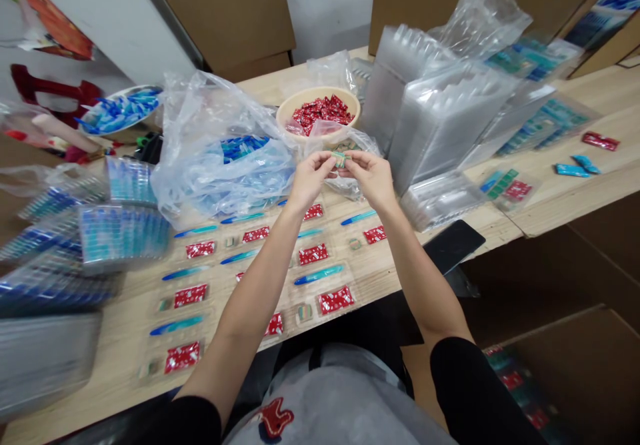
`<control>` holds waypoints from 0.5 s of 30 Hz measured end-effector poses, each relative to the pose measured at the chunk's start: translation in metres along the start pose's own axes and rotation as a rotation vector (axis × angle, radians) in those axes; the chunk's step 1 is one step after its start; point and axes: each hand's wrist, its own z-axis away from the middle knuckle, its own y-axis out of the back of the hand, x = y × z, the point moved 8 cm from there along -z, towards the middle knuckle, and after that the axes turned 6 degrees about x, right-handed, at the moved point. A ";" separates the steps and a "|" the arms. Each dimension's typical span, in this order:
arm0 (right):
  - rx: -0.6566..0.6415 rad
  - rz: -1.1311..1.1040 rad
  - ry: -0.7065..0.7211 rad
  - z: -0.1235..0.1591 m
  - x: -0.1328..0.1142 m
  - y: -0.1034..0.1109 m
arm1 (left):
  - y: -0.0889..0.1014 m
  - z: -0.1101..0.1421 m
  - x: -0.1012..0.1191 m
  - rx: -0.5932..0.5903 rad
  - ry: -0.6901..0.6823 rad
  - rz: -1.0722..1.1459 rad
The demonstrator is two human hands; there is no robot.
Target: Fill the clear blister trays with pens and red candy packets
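My left hand [315, 173] and my right hand [370, 172] meet at the far side of the table, their fingertips pinching a small green-and-orange striped piece [341, 159] between them. Its exact kind is too small to tell. Below my arms lie several clear plastic trays [295, 296]. Many carry a blue pen-shaped piece [319, 275] and a red patterned packet [336, 300]; some show a small striped piece [304, 312] too. My forearms hide parts of these rows. Just behind my hands is a crumpled clear bag [357, 144].
A cream bowl [354, 116] holds red packets. Stacked clear trays [440, 112] rise at right, beside a black phone [454, 245]. A plastic bag [215, 188] with blue pieces and filled tray stacks [123, 235] stand left. Blue packets [571, 170] lie far right.
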 end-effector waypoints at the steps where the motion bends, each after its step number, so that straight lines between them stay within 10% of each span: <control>1: -0.016 -0.010 -0.007 0.000 0.000 -0.001 | 0.000 0.000 0.003 0.009 -0.033 -0.024; 8: 0.024 -0.058 -0.037 0.001 -0.001 -0.003 | 0.002 -0.002 0.006 0.056 -0.091 -0.030; 15: 0.201 0.063 0.009 -0.002 -0.006 0.006 | 0.001 -0.002 -0.011 0.018 0.129 0.243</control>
